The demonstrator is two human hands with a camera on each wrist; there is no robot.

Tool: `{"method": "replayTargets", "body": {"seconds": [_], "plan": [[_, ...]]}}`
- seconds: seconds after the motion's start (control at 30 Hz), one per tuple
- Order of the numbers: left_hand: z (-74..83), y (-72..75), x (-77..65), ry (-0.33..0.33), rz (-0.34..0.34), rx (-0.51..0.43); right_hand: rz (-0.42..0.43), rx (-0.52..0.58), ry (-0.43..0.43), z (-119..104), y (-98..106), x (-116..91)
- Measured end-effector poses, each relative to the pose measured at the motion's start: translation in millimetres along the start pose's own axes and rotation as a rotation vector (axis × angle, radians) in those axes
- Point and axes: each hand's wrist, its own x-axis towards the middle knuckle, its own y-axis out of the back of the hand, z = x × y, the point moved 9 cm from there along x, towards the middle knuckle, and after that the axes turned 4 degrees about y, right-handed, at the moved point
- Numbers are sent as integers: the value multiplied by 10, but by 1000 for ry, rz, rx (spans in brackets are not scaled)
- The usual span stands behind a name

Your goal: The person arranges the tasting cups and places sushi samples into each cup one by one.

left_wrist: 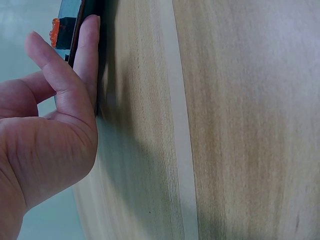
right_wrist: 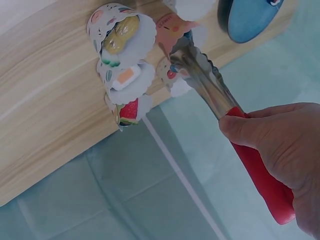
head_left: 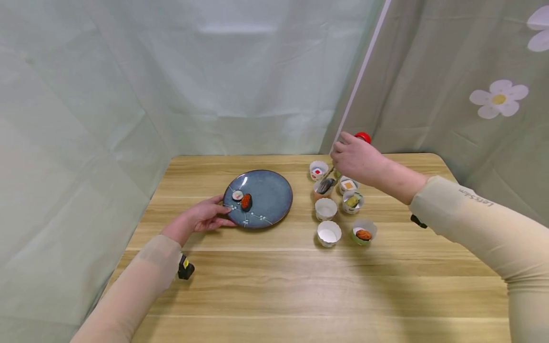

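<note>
My left hand point(head_left: 208, 214) grips the near-left rim of a round blue plate point(head_left: 270, 195), thumb over the edge and fingers below it. On the plate lie a small sushi roll point(head_left: 238, 195) and a roe-topped sushi piece point(head_left: 246, 202). At the back right, my right hand point(head_left: 358, 159) holds metal tongs by their red handle point(right_wrist: 257, 170). The tips of the tongs reach down into an orange paper cup point(right_wrist: 172, 29). A dark, silvery piece point(head_left: 326, 186) shows at that cup, between the tong arms in the head view.
Around the orange cup stand other paper cups: one with a red piece point(head_left: 318, 171), one with a yellow piece point(head_left: 353, 202), two plain white ones point(head_left: 326, 209). Nearer stands a green cup with an orange piece point(head_left: 363, 234). Curtains point(head_left: 266, 85) hang behind the wooden table point(head_left: 274, 286).
</note>
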Motion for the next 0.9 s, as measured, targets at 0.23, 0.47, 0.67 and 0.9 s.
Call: {"method": "replayTargets", "body": {"seconds": [0.23,0.47,0.67,0.9], "plan": [[-3,-1,-2,4,1,5,-7,3,-5,9,-11,-19],[0,1,-13,1,-3,4,65,69,-27,124,78,-74],[-5,8,-20,12,3,-4,54,138,-47,255,107,-168],[-7,7,-19,22,4,-7,104,177,-82,360,118,-260]]}}
